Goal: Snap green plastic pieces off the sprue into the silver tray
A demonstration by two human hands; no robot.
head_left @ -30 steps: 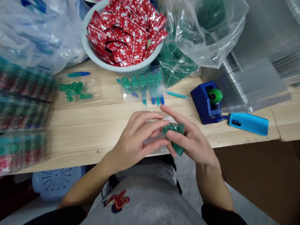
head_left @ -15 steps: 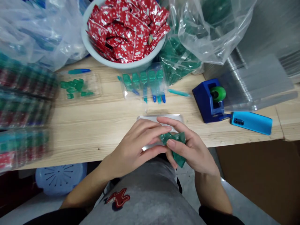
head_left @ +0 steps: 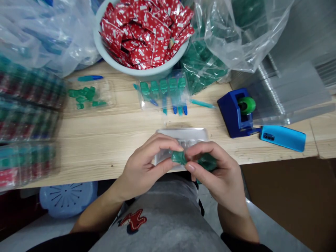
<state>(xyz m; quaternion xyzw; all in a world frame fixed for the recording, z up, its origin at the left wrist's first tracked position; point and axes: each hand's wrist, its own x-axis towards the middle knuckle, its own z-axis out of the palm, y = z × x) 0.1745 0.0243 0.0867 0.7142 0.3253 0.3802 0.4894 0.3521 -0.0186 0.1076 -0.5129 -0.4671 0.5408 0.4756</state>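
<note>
Pinching a green piece (head_left: 178, 157) above the tray (head_left: 196, 133)
Left hand (head_left: 140, 168) grips with fingertips; right hand (head_left: 224, 175), half-curled, cradles other green pieces (head_left: 208, 161), perhaps freeing its fingertips.

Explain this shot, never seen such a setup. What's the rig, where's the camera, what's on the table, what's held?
There is no machine here: a person works with two bare hands. The camera is worn on the head and looks forward and down, so the forearms enter from the bottom.

The left hand pinches a small green piece between thumb and fingers. The right hand holds more green material, partly hidden by its fingers. Behind and below them is a pale tray.

Farther back on the wooden table stands a bowl of red packets. To the right are a blue tape dispenser and a blue phone.
</note>
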